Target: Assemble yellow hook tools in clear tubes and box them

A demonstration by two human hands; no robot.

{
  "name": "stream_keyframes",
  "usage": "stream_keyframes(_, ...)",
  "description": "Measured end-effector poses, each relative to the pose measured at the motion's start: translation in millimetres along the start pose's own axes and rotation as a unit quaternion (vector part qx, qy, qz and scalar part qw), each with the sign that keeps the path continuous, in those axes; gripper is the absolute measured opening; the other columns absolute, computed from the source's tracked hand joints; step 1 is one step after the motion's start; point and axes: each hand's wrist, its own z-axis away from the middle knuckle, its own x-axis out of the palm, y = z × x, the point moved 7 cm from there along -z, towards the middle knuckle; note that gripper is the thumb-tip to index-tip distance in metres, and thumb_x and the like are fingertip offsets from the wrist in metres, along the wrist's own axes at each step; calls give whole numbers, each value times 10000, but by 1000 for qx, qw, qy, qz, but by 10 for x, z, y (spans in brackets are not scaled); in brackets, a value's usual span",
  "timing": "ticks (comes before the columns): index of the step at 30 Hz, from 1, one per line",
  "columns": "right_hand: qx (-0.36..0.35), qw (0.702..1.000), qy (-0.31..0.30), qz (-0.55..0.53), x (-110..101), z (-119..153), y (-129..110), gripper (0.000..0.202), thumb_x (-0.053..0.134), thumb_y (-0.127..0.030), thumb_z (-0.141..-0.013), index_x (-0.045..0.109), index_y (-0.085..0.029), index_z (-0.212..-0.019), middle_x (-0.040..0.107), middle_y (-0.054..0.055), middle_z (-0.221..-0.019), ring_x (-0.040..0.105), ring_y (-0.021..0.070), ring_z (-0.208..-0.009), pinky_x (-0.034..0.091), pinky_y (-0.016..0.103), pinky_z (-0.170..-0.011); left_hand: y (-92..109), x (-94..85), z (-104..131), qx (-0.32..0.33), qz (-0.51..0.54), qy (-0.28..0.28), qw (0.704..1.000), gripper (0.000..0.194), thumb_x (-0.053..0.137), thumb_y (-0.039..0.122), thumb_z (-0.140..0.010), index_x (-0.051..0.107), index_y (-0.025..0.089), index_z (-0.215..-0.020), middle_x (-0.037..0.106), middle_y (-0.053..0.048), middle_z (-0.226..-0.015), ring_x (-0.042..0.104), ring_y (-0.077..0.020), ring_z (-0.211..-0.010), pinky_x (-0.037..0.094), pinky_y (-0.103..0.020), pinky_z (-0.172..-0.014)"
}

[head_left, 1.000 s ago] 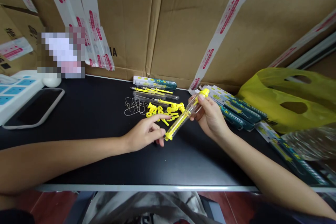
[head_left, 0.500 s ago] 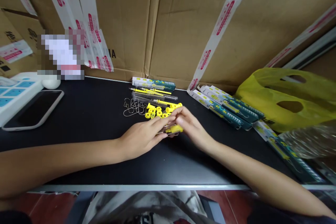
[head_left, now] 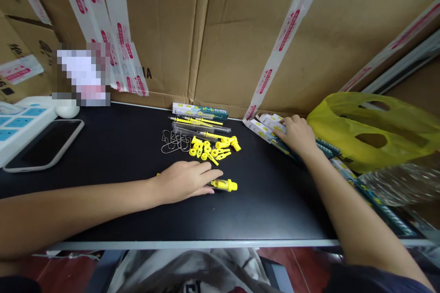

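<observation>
My left hand [head_left: 187, 181] lies low over the black tabletop, fingers closed round a clear plastic tube with a yellow cap [head_left: 232, 185]; the cap end sticks out to the right and yellow parts show inside. My right hand [head_left: 298, 135] is at the slim cardboard boxes [head_left: 263, 130] on the right, its fingers curled over the upper one. Just beyond my left hand lie a heap of small yellow plastic parts [head_left: 206, 149] and a tangle of bent metal wire hooks [head_left: 173, 142]. Behind them are clear tubes [head_left: 199, 129] and thin yellow rods [head_left: 215, 122].
Another slim box [head_left: 199, 111] lies by the cardboard wall. At the left are a phone [head_left: 44, 144] and a white-and-blue power strip [head_left: 25, 121]. A yellow plastic bag [head_left: 395, 132] and a clear plastic bottle [head_left: 402, 185] stand on the right.
My right hand has left the tube and moved right to the boxes. My left hand keeps the capped tube, now slightly lower and nearer to me.
</observation>
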Motion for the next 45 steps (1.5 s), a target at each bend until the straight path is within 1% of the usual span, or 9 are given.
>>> stream_keyframes(11,22,1000,-8,2,34,-3,42,375,520,-359,-839,526,-74,-1082,551,197,-1033,509,319,-969,435,382,-736,44,-21,-21,18,-71,35,997,269,417,322,-941,523,155,-1123,623,-37,-880,613,-160,-753,451,-258,-631)
stream_keyframes(15,6,999,13,-39,-153,5,-5,364,542,-320,-821,526,-113,-1120,520,185,-1065,519,329,-978,451,398,-743,-23,-91,-27,-9,-54,68,996,278,383,286,-949,499,140,-1154,623,-64,-928,623,-167,-815,478,-264,-674)
stream_keyframes(18,-48,990,75,-108,-543,105,-260,355,537,-314,-821,520,-158,-1140,509,157,-1071,552,302,-933,467,387,-737,-82,-198,-24,-33,-48,87,995,306,377,310,-947,483,138,-1177,625,-79,-996,627,-180,-878,487,-272,-698)
stream_keyframes(20,-131,973,94,-163,-816,270,-589,352,537,-302,-820,505,-169,-1144,521,145,-1083,562,287,-943,472,370,-753,-113,-279,-4,-39,-49,94,994,371,400,406,-930,486,136,-1170,629,-80,-997,634,-194,-882,491,-278,-689)
stream_keyframes(23,-282,923,24,-261,-1053,637,-1159,326,547,-272,-806,483,-194,-1116,593,102,-1022,594,242,-880,476,332,-742,-226,-403,75,-83,-20,129,988,345,463,423,-901,506,158,-1117,645,-54,-975,649,-174,-835,485,-253,-677)
stream_keyframes(26,-344,895,-62,-276,-1087,952,-1513,314,547,-254,-802,474,-196,-1101,641,68,-908,605,216,-737,470,323,-688,-334,-444,166,-118,31,160,980,210,503,319,-886,526,172,-1034,653,-27,-946,648,-138,-800,471,-217,-676)
stream_keyframes(28,-368,880,-80,-290,-1099,1076,-1622,321,550,-238,-792,474,-186,-1100,644,74,-919,610,223,-786,467,327,-713,-340,-420,191,-108,45,160,980,140,509,268,-877,540,170,-972,654,-18,-896,642,-128,-768,458,-206,-648)
stream_keyframes(38,-360,861,-80,-351,-1102,1082,-1594,392,526,-230,-789,422,-174,-1163,660,94,-971,639,209,-764,481,298,-648,-249,-269,177,-54,64,123,989,133,556,211,-839,577,180,-966,658,-1,-870,630,-116,-716,435,-203,-596)
stream_keyframes(45,-400,835,-74,-370,-1112,1161,-1644,528,511,-253,-833,344,-206,-1331,611,106,-1190,634,227,-959,496,346,-794,-356,-232,206,-115,126,129,977,212,561,245,-855,558,165,-1052,677,-35,-969,657,-153,-860,490,-232,-704)
